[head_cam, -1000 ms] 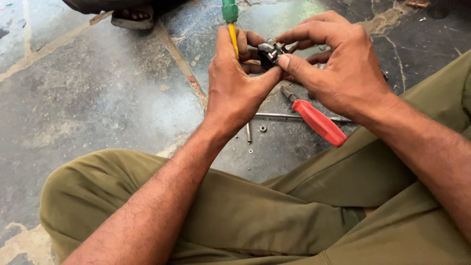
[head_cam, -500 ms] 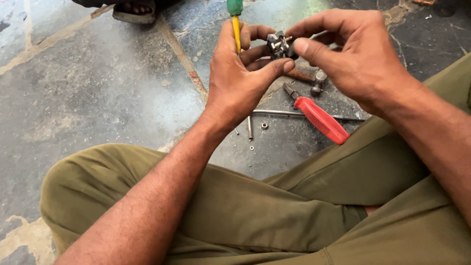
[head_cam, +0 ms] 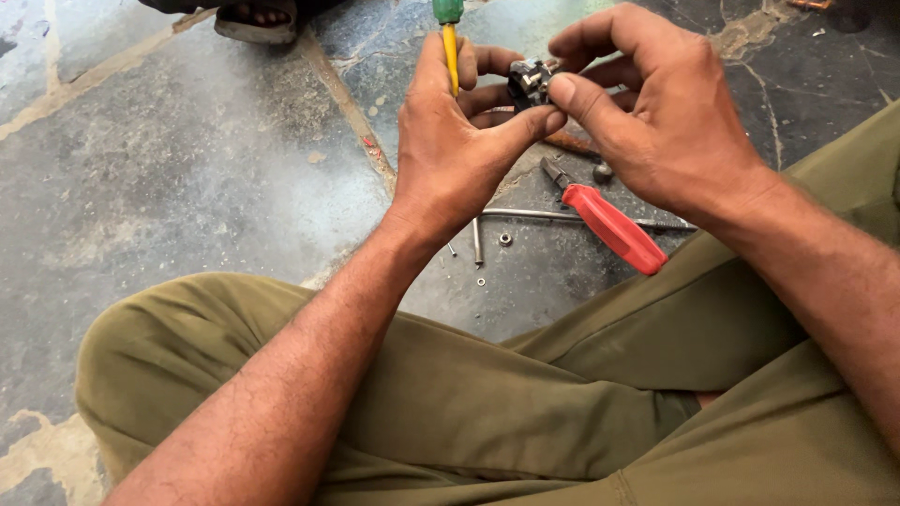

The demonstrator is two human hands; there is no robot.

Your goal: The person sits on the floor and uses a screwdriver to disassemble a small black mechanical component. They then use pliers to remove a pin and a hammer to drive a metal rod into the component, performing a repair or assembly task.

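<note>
Both hands on a small metal part, above the floor.

Nearest, I see my crossed legs (head_cam: 487,412); beyond them pliers (head_cam: 609,225), a rod (head_cam: 525,215) and nuts (head_cam: 505,239) on the floor (head_cam: 187,187). Above, my left hand (head_cam: 459,141) and right hand (head_cam: 666,112) pinch the part (head_cam: 531,80), fingers (head_cam: 525,122) closed around it; a screwdriver (head_cam: 450,42) stands behind the left hand.

A worn concrete floor (head_cam: 187,159) is seen, grey and mottled with dark stains. It is crossed by pale seams (head_cam: 347,103) that split it into slabs, and a crumbled light patch (head_cam: 37,450) is found at the lower left corner. Small bits of debris are scattered over it. Even daylight is cast across the surface, with a brighter sheen toward the top centre.
</note>
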